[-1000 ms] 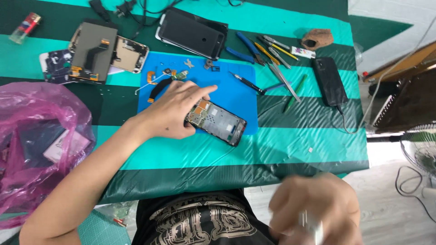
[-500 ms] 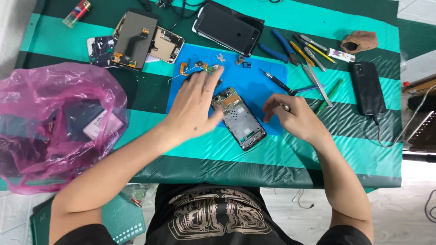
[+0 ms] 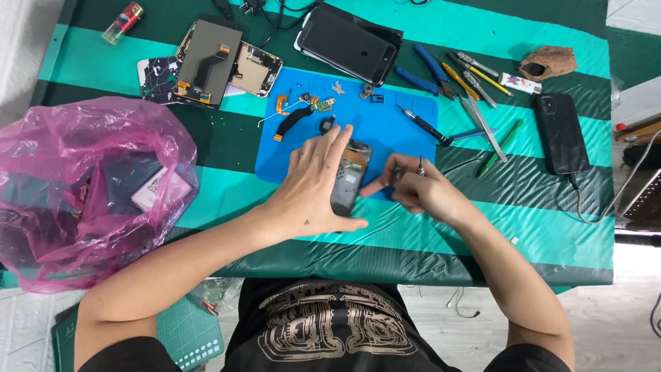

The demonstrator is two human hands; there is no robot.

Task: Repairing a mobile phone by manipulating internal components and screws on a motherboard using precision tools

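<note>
An opened phone (image 3: pixel 351 169) with bare circuitry lies upright at the front edge of the blue work mat (image 3: pixel 392 120). My left hand (image 3: pixel 310 193) rests flat over its left side, fingers spread, holding it down. My right hand (image 3: pixel 416 189) is closed around a small screwdriver (image 3: pixel 420 164), whose metal end sticks up above the knuckles. Its fingertips touch the phone's right edge. Small flex cables and loose parts (image 3: pixel 303 110) lie on the mat beyond my left hand.
A pink plastic bag (image 3: pixel 76 193) full of parts fills the table's left. Dismantled phone pieces (image 3: pixel 213 62) and a black screen (image 3: pixel 351 45) lie at the back. Screwdrivers and tweezers (image 3: pixel 468 86) sit right of the mat, beside a black phone on a cable (image 3: pixel 561 131).
The phone has turned from a slant to nearly upright under my left hand. My right hand has closed in on its right edge with the screwdriver.
</note>
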